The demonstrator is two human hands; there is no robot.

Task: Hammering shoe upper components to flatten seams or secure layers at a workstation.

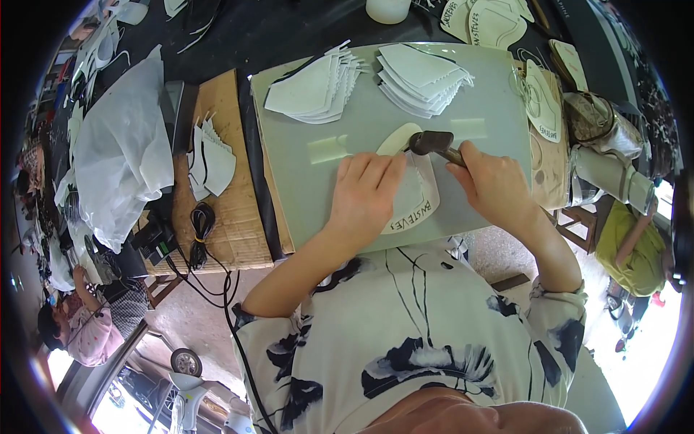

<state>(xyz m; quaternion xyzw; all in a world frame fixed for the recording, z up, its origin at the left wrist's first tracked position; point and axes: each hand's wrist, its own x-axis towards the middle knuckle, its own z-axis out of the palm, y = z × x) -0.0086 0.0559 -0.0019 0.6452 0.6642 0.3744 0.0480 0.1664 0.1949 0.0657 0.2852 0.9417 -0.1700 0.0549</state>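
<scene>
A pale, sole-shaped pattern piece with handwriting lies on the grey-green work board in front of me. My left hand presses down on it, fingers bent and held together, covering its left side. Something dark and small shows at the left fingertips, too little to name. In my right hand is a hammer, its handle gripped between thumb and curled fingers. The dark hammer head is over the upper part of the piece, close to the left fingertips. Whether it touches the piece I cannot tell.
Two fanned stacks of white cut pieces lie at the board's far side. More white pieces and a coiled black cable are on the left. Several written templates lie right. A co-worker sits far left.
</scene>
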